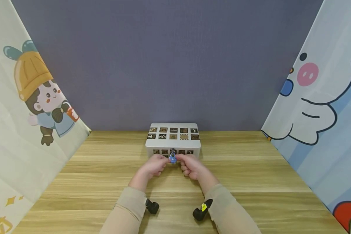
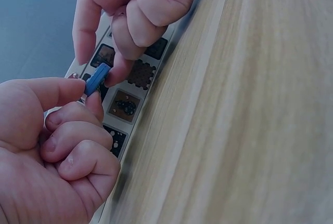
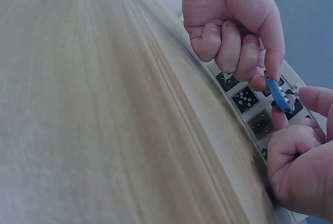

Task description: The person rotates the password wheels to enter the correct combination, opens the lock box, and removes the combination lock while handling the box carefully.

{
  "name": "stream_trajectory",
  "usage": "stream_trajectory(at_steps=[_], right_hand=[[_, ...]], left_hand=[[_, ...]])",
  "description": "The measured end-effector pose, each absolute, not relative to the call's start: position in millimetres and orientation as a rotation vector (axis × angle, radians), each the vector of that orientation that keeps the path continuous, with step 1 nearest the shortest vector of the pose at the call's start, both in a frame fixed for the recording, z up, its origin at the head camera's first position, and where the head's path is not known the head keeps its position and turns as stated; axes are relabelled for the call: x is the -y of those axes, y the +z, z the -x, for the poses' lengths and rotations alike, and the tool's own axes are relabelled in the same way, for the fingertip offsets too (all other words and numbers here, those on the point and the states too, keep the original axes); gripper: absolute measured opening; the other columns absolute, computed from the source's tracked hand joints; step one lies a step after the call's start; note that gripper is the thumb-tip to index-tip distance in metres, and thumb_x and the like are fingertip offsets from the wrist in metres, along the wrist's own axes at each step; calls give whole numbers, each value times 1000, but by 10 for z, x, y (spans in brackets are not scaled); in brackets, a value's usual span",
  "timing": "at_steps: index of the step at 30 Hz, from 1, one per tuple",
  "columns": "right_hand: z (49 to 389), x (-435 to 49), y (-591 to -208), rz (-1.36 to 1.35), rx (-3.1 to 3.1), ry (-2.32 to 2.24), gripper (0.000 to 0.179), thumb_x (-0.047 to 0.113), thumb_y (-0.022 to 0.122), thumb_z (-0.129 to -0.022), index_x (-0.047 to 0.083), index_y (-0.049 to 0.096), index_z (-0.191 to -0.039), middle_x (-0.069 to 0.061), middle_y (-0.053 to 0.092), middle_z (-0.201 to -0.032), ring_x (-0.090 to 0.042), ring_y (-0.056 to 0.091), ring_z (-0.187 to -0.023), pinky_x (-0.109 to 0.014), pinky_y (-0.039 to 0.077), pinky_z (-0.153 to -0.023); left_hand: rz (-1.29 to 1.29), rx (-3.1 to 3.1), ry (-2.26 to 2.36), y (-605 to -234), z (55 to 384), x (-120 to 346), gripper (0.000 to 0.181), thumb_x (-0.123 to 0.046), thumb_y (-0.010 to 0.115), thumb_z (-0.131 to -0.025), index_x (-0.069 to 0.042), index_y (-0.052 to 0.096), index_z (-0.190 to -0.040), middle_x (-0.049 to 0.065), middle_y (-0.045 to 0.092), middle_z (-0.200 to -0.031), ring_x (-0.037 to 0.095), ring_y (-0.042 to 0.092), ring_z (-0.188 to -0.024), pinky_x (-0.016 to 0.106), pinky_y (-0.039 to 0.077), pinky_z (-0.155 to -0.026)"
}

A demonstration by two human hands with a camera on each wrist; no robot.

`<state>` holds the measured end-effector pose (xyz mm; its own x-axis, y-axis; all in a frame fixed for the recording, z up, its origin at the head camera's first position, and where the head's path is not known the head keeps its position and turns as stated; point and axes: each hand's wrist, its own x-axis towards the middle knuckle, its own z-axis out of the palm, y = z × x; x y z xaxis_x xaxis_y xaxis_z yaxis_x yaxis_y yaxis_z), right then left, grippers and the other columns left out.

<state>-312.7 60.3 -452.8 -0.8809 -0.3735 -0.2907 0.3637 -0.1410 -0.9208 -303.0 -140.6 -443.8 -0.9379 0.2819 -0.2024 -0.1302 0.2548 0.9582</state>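
The padlock before you is bright blue, and the box beyond it is white, printed with rows of small pictures in brown, black and tan. Your sleeves are plain beige; your left wrist camera is black, your right wrist camera black with a yellow patch. Under your arms, the table shows yellowish-brown wood grain in streaks. The far wall is plain slate-purple. On your left, the cream hanging carries a cartoon figure in an orange-yellow cap and light blue clothes; on your right, the pale blue hanging bears a white, black-outlined figure with a pink snout.
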Motion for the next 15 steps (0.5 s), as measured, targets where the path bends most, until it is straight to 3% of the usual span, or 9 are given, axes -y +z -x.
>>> stream_trajectory(at_steps=[9,15], right_hand=[[3116,-554,-4569,23,-1710,-2060,13,17,69,-92,7,66,-85,8,34,-55,-4,27,-45,-17,21,-39],[3107,-532,-4577,43,-1744,-2047,13,17,69,-92,4,67,-90,8,34,-55,-4,27,-45,-17,22,-39]], left_hand=[[-147,-2189,1730,-4453,3034,1408,30,-18,58,-101,9,68,-109,-8,36,-60,6,28,-46,19,24,-41],[-147,-2178,1740,-4456,3046,1411,30,-18,58,-101,10,68,-107,-8,34,-58,6,27,-45,19,24,-41]])
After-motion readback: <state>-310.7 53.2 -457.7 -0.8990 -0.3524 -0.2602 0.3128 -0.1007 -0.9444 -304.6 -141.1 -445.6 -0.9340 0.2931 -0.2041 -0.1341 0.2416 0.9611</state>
